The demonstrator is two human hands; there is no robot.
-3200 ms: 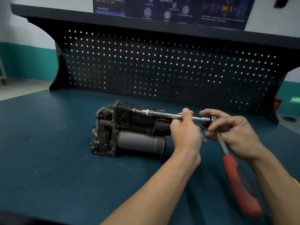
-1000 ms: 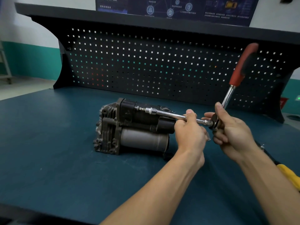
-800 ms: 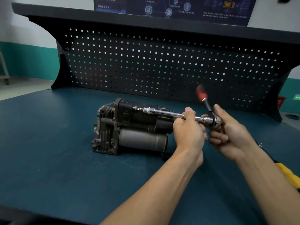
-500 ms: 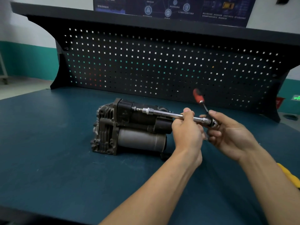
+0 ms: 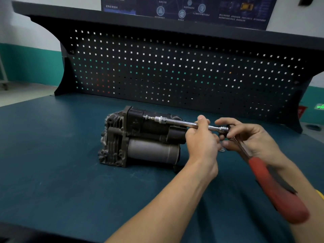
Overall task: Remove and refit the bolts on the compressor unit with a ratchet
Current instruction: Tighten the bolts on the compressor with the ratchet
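A dark compressor unit [image 5: 140,137] with a grey cylinder lies on its side on the blue bench. A chrome extension bar [image 5: 177,122] runs level from a bolt on the unit's upper face to the ratchet head at the right. My left hand [image 5: 201,137] grips the bar near its right end. My right hand [image 5: 245,135] pinches the ratchet head [image 5: 226,128] with curled fingers. The ratchet's red handle [image 5: 273,188] hangs down toward me, blurred, over my right forearm.
The blue bench top [image 5: 61,163] spreads out to the left of and in front of the unit. A black pegboard back panel [image 5: 175,71] stands behind it. A bit of something yellow [image 5: 320,194] shows at the right edge.
The red handle has swung from pointing up and away, by the pegboard, round to pointing down toward me. Both hands keep their places on the bar and ratchet head.
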